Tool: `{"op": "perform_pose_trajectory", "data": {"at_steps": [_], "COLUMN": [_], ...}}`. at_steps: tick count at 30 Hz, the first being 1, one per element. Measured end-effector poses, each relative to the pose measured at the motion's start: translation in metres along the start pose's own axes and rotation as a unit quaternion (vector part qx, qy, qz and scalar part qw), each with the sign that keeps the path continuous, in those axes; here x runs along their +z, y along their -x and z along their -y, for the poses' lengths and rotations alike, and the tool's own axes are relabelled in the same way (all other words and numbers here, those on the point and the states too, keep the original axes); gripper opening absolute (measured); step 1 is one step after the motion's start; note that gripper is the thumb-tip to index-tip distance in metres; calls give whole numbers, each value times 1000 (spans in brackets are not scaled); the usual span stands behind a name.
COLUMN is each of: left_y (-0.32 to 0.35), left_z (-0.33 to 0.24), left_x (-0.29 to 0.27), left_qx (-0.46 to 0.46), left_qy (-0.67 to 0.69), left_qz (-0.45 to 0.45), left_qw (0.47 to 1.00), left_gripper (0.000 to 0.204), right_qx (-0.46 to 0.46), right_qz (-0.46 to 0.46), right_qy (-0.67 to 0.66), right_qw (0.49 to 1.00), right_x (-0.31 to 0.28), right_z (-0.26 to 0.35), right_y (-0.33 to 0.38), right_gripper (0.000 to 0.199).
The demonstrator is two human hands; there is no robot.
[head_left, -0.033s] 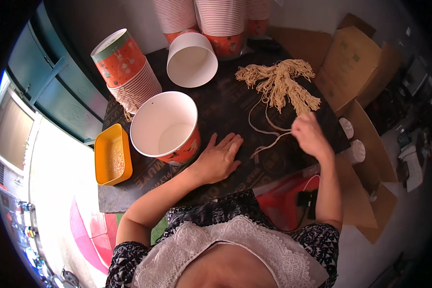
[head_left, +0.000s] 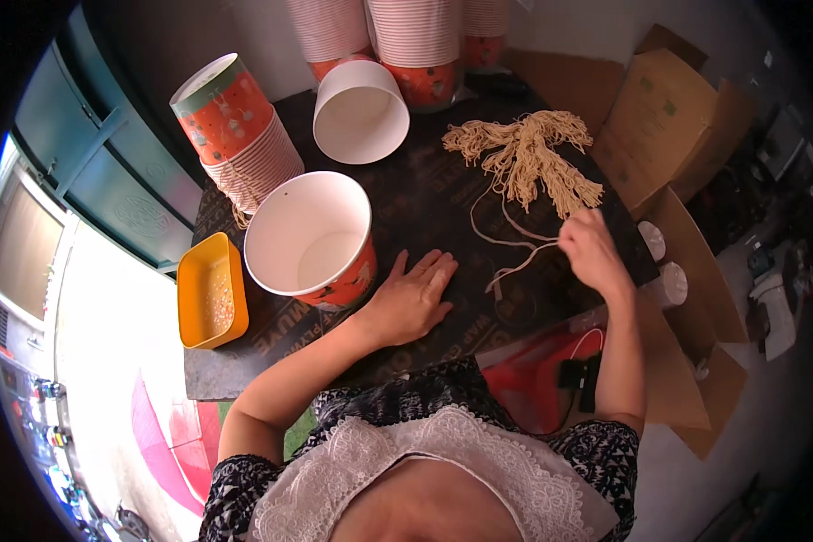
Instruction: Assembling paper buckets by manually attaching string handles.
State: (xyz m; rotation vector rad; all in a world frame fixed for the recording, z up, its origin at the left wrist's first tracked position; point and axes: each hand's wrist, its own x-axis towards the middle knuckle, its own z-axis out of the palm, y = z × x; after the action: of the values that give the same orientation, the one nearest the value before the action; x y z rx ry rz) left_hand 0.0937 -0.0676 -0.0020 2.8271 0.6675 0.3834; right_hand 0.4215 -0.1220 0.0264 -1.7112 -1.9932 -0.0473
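My left hand rests flat on the dark table, its fingers spread and holding nothing. Just left of it stands a large paper bucket, white inside and orange with pictures outside; a small hole shows near its rim. On the right, my right hand is closed on a thin cream cord. The cord curves loosely over the tabletop, and one strand runs up to a bundle of cream cords lying beyond my right hand.
A yellow tub with small bits inside sits at the left edge. Behind are a leaning bucket stack, a tipped white-lined bucket and wrapped stacks. Open cardboard boxes flank the table's right side.
My right hand has shifted slightly to the right, drawing the cord along the table. My left hand and the buckets have stayed in place.
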Motion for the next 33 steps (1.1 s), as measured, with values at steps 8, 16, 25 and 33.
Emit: {"op": "perform_pose_trajectory", "data": {"at_steps": [8,16,25,33], "left_y": [-40,-72,-38,-17], "left_z": [-8,-10,3,3], "left_x": [4,34,13,10], "left_qx": [25,73,39,14], "left_qy": [52,120,-50,-110], "left_qz": [-20,-54,24,8], "left_qw": [998,989,998,994], "left_gripper": [64,65,66,79], "right_qx": [1,-27,172,169], "right_qz": [56,175,-262,-260], "right_qy": [-146,-343,-483,-95], "right_qw": [988,922,817,946], "right_x": [0,-12,-25,-10], "right_z": [4,42,-19,-49], "right_y": [-2,-2,1,2], "right_gripper": [9,8,16,12]}}
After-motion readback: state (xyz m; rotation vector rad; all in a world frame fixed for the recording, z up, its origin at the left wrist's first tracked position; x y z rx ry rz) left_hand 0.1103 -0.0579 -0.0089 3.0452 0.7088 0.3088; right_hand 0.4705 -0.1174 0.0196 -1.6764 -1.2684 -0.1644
